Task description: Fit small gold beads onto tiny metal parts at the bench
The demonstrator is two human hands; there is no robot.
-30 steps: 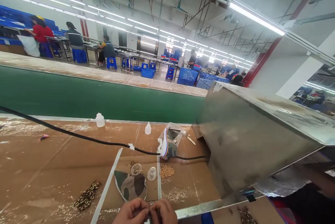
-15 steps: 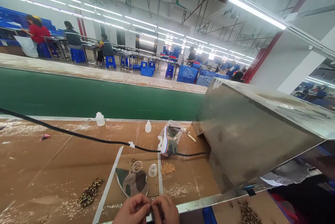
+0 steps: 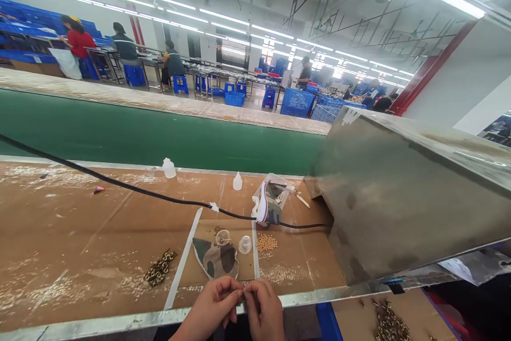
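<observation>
My left hand (image 3: pixel 217 304) and my right hand (image 3: pixel 263 306) meet at the table's near edge, fingertips pinched together. Whatever sits between them is too small to make out. Just beyond lies a camouflage cloth piece (image 3: pixel 217 261). Two small clear cups, one (image 3: pixel 222 238) at the cloth's far edge with a thin stick in it and another (image 3: pixel 245 244) to its right, stand close by. A patch of small tan beads (image 3: pixel 266 242) lies right of the cups. To the left is a pile of dark and brass-coloured small rings (image 3: pixel 160 267).
A black cable (image 3: pixel 159 198) crosses the brown table. Two white squeeze bottles, one (image 3: pixel 169 168) left and one (image 3: pixel 237 181) right, stand near the green belt (image 3: pixel 159 131). A large metal housing (image 3: pixel 391 197) blocks the right; more small metal parts (image 3: pixel 390 322) lie below it.
The view has shifted, so the table things appear farther right and slightly higher. Both hands stay pinched together at the table edge.
</observation>
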